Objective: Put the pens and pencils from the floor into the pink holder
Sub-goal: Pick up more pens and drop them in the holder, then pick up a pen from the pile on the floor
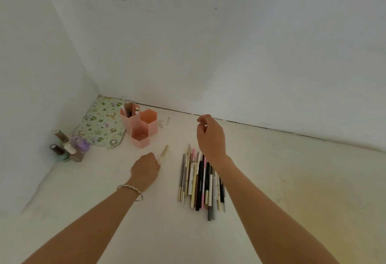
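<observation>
A pink holder (144, 124) made of hexagonal cups stands on the floor near the corner; its rear-left cup has a few pens in it. A pile of pens and pencils (198, 182) lies side by side on the floor to the right. My left hand (145, 169) is closed around a beige pencil (164, 153), whose tip points up toward the holder. My right hand (211, 136) hovers above the far end of the pile, fingers loosely curled and holding nothing.
A floral cloth (100, 123) lies in the corner behind the holder. Several small bottles (69, 147) stand at the left wall. White walls close in the left and back sides. A small clear item (165, 122) lies right of the holder.
</observation>
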